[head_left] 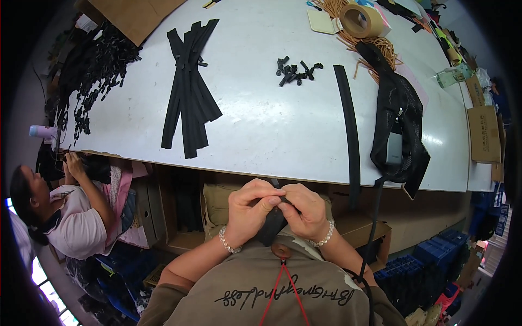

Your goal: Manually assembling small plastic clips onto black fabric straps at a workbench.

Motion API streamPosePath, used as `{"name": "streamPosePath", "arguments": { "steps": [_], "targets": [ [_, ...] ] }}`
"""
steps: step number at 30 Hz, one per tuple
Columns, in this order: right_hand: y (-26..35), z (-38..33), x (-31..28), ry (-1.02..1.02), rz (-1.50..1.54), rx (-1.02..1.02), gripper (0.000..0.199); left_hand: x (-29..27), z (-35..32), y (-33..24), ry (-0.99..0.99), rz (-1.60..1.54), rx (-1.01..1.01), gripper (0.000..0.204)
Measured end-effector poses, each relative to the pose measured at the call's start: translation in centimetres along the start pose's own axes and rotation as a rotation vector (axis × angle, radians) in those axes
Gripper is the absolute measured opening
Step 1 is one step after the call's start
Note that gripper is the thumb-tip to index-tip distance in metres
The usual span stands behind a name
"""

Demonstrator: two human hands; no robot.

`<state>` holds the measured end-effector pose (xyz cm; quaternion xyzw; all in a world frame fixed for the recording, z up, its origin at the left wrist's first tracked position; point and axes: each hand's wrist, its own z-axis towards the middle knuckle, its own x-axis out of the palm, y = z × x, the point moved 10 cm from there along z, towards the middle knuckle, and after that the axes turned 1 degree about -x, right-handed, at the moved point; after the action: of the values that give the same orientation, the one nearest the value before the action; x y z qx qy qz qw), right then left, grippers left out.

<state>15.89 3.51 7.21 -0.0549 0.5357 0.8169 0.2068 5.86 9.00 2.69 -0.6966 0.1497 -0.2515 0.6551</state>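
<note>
Black strip point(271, 229) looks light and limp to me, probably best gripped near its upper end, where left hand point(251, 209) and right hand point(305, 211) pinch closed.

A flat, black strip point(270, 228) hangs just off the near edge of the tabletop point(272, 136), pinched between the left grip point(247, 209) and right grip point(307, 211), partly hidden, its lower portion slanting leftward.
</note>
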Motion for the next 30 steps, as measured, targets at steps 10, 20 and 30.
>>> {"name": "streamPosePath", "arguments": {
  "steps": [10, 20, 30],
  "targets": [
    [2.3, 0.2, -0.4, -0.028, -0.074, -0.150, 0.008, 0.7, -0.3, -0.2, 0.093, -0.171, 0.033, 0.007],
    [2.3, -0.2, 0.3, 0.018, -0.122, -0.240, 0.008, 0.6, -0.2, -0.1, 0.078, -0.142, 0.026, 0.007],
    [2.3, -0.2, 0.9, 0.139, -0.170, -0.255, 0.014, 0.3, -0.4, 0.3, 0.045, -0.124, 0.061, 0.006]
  ]
}}
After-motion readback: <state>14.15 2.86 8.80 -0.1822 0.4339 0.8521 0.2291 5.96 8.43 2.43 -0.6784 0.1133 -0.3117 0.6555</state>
